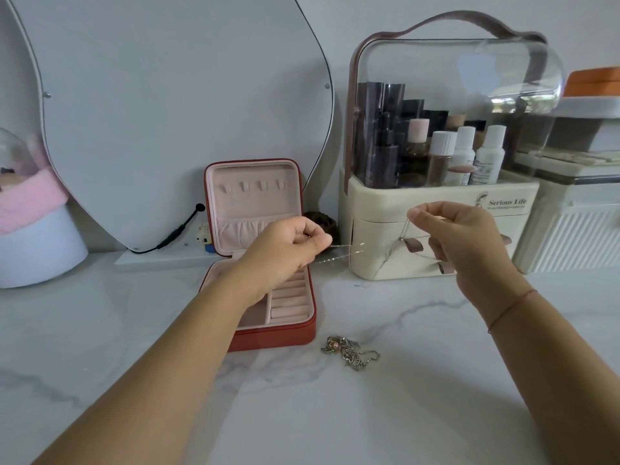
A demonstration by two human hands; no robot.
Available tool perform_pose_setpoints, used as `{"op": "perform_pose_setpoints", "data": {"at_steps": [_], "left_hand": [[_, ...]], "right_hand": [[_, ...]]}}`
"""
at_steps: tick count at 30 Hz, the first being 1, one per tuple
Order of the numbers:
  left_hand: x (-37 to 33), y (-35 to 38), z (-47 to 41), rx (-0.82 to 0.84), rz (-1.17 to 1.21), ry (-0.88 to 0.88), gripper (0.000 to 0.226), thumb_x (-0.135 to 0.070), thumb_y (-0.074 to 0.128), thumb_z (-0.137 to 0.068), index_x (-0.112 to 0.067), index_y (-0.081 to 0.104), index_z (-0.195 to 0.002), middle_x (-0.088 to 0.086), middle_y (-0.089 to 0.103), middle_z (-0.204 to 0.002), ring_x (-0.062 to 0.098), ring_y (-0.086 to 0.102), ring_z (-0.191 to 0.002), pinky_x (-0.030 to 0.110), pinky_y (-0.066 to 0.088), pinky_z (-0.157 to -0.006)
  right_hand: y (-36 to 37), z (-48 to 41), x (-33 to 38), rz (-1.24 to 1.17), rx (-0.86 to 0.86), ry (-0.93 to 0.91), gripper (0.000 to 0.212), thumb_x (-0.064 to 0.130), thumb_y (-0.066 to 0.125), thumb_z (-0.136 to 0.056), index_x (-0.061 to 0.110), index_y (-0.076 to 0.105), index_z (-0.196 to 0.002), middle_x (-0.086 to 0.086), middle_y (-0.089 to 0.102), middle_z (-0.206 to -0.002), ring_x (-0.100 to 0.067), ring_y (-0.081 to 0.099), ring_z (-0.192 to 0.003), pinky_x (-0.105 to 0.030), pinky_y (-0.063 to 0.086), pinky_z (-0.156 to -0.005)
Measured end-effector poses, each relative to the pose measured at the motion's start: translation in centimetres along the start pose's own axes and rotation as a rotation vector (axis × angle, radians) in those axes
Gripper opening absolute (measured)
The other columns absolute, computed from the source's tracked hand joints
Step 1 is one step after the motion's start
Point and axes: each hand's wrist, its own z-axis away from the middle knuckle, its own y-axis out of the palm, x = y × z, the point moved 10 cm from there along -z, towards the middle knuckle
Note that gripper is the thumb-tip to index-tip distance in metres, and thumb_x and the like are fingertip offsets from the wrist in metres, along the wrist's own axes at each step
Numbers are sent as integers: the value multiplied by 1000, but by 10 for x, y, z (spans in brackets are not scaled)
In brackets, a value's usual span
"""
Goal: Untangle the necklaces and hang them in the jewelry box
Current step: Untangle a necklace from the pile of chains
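Cream cosmetics organizer (436, 196) front reads "Serious Life". Smaller line under it is too tiny to read. Bottle labels illegible.

A single wide-angle view from the person's head looks forward and down over the counter (436, 414) toward the wall (369, 15). Both forearms enter from the bottom edge. The left hand (288, 246) and right hand (469, 239) sit near mid-frame, close to the lens, with the box (255, 203) and organizer (436, 193) just beyond.

Bright even daylight, soft faint shadows, glare on clear lid (523, 72), wide-angle bending at edges
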Motion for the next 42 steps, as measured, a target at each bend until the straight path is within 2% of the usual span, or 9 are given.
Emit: {"op": "perform_pose_setpoints", "data": {"at_steps": [4, 8, 13, 20, 23, 28, 32, 36, 42], "left_hand": [[-2, 1, -2, -13, -145, 92, 16, -36, 74, -79, -20, 70, -82, -8, 48, -47, 10, 40, -51, 28, 39, -66], [-1, -18, -4, -163, -91, 98, 12, -32, 65, -87, -28, 75, -81, -12, 71, -75, 4, 64, -75, 28, 48, -80], [12, -27, -1, -276, -89, -11, 32, -43, 54, -93, -23, 73, -77, -13, 45, -40, 5, 45, -47, 33, 47, -67], [11, -17, -2, -224, -137, -5, 23, -38, 60, -90, -24, 73, -77, -12, 49, -47, 2, 45, -48, 33, 48, -63], [3, -6, -2, -194, -179, 56, 11, -29, 65, -86, -23, 72, -81, 4, 67, -71, 12, 56, -61, 33, 50, -68], [-6, 22, 3, -56, -168, 119, 10, -16, 69, -83, -25, 67, -85, -4, 50, -65, 4, 44, -58, 23, 43, -62], [-7, 33, 6, -47, -27, 100, 13, -22, 74, -81, -30, 67, -88, 0, 67, -84, 3, 56, -73, 17, 47, -72], [-2, 39, 6, -34, 204, 33, 11, -18, 72, -82, -21, 71, -93, 3, 74, -95, 9, 67, -90, 16, 49, -83], [3, 39, 7, -62, 336, -34, 8, -17, 72, -81, -21, 73, -88, 2, 75, -87, 9, 68, -86, 21, 49, -89]], "right_hand": [[10, -1, -5, -235, 96, 47, 14, 12, 60, -92, 12, 59, -78, 7, 27, -44, -6, 21, -36, -10, 36, -40], [19, -2, -9, -354, 200, 111, 4, 12, 58, -91, 12, 61, -90, 5, 45, -47, -4, 25, -35, -18, 34, -56], [36, 3, -17, -357, 363, 189, 6, 12, 58, -87, 13, 63, -92, -3, 67, -72, -5, 22, -44, -15, 18, -42], [41, 6, -15, -471, 362, 232, 20, 7, 61, -82, 14, 61, -101, -1, 73, -93, -2, 20, -35, -15, 18, -44], [46, 11, -6, -470, 407, 195, 27, 13, 63, -75, 14, 59, -102, -6, 72, -108, -2, 19, -35, -17, 17, -46], [61, 20, -6, -470, 530, 221, 29, 11, 61, -74, 14, 56, -103, -10, 71, -106, -2, 20, -34, -15, 21, -42], [76, 31, -9, -485, 639, 267, 36, 8, 68, -72, 13, 57, -106, -9, 71, -103, -1, 23, -33, -15, 25, -41], [83, 38, -11, -509, 697, 318, 27, 8, 52, -83, 14, 57, -109, -5, 71, -100, -1, 23, -34, -15, 28, -43], [82, 38, -11, -546, 705, 330, 26, 11, 52, -83, 14, 60, -107, -9, 70, -105, -1, 24, -34, -15, 30, -43]]}}
